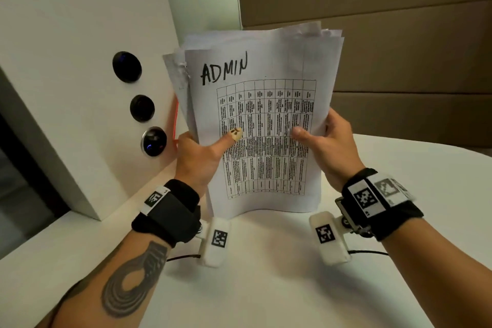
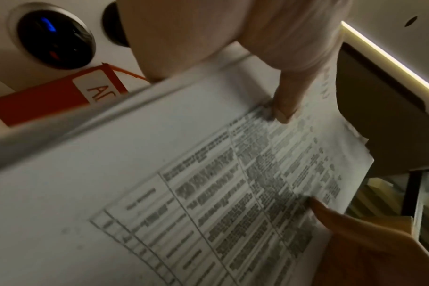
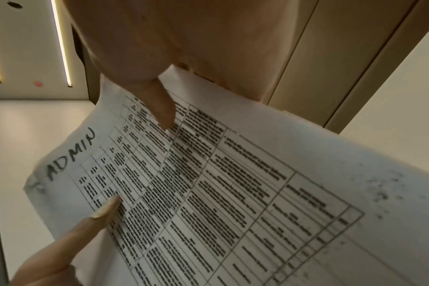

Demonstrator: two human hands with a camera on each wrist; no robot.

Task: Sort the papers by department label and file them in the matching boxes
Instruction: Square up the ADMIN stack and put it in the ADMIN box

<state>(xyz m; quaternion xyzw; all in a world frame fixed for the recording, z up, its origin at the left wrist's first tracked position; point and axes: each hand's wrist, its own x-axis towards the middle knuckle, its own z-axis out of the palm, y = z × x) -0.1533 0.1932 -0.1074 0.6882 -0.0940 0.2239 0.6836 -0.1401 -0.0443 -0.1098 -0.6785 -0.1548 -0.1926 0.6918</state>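
A stack of papers stands upright on its lower edge on the white table. The front sheet carries a printed grid and the handwritten word ADMIN. My left hand grips the stack's left side, thumb across the front sheet. My right hand grips the right side, thumb on the grid and fingers behind. An orange box with a white label starting "AD" sits behind the papers at the left; only an orange sliver of it shows in the head view.
A white machine with three round dark buttons stands at the left against the table. Brown wall panels rise behind. The table's curved edge runs at the far right.
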